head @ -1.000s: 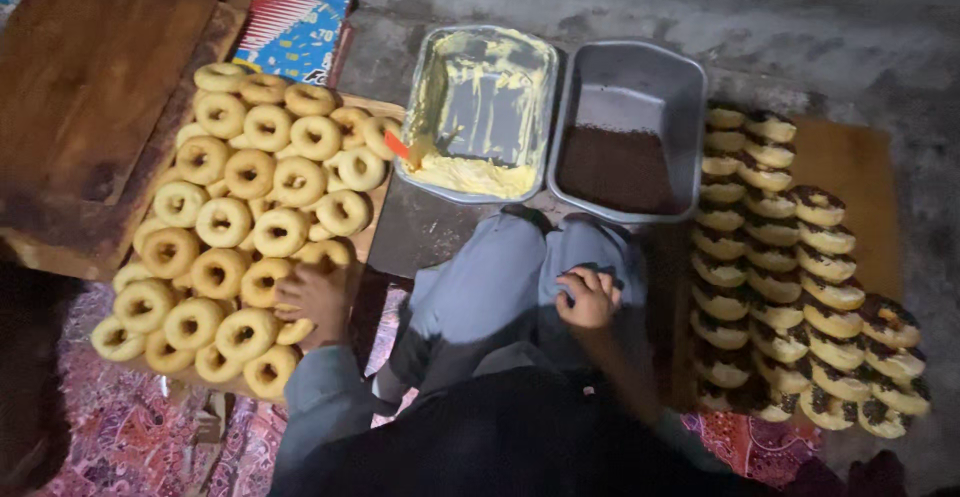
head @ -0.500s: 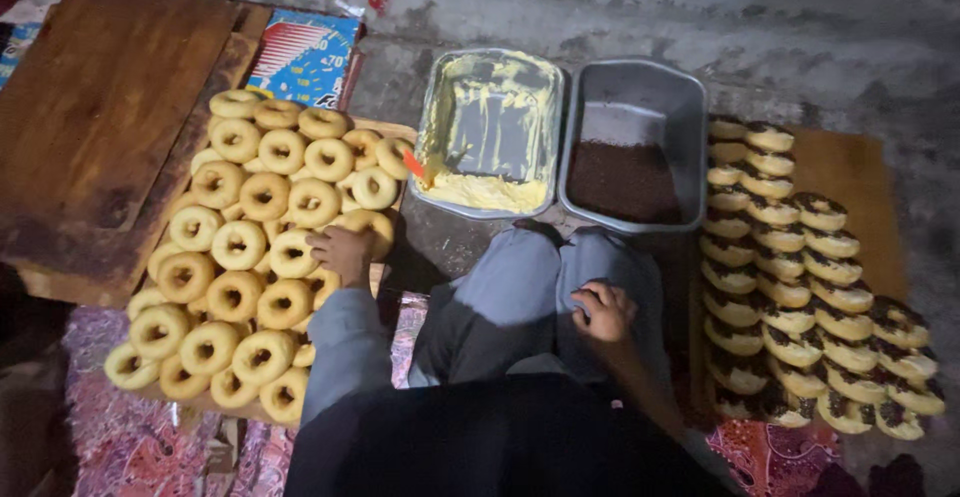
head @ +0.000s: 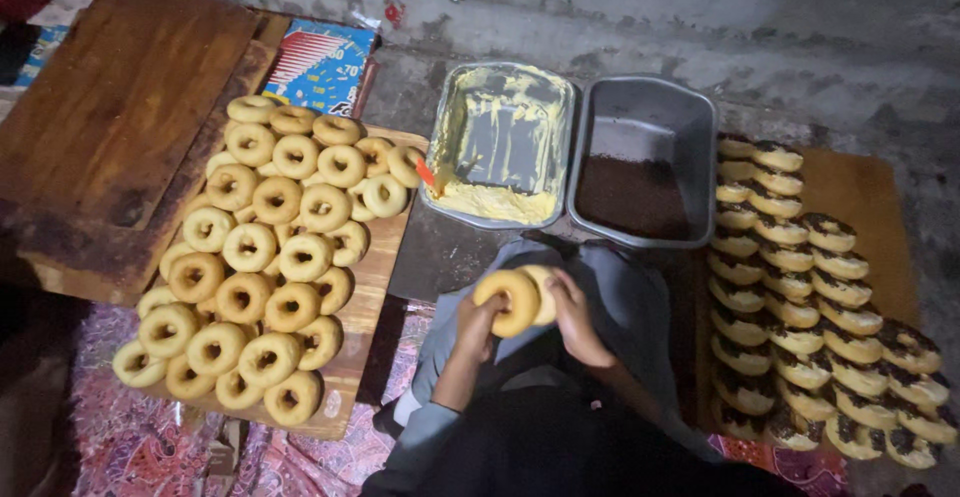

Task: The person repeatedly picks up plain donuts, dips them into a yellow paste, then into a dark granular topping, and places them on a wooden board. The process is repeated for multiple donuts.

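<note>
Your fingers (head: 560, 292) on both hands close around a plain, smooth golden ring donut (head: 515, 300), split into two halves, held over your lap; left hand (head: 478, 323) at one edge, right hand (head: 575, 317) at the other. Ahead sit a metal tray (head: 452, 127) smeared with yellow cream and another (head: 693, 117) holding dark crumbs. Plain donuts (head: 262, 257) pile on a wooden board (head: 372, 277) to your left; crumb-edged ones (head: 800, 287) line up on your right.

Plain doughnuts (head: 262, 267) lie heaped on a board (head: 372, 287) at the left. Far of centre, two trays stand side by side: the cream tray (head: 500, 144) left, the crumb tray (head: 643, 160) right. Topped doughnuts (head: 810, 297) lie in rows at the right. Between them, near, both hands hold a doughnut (head: 515, 302).
</note>
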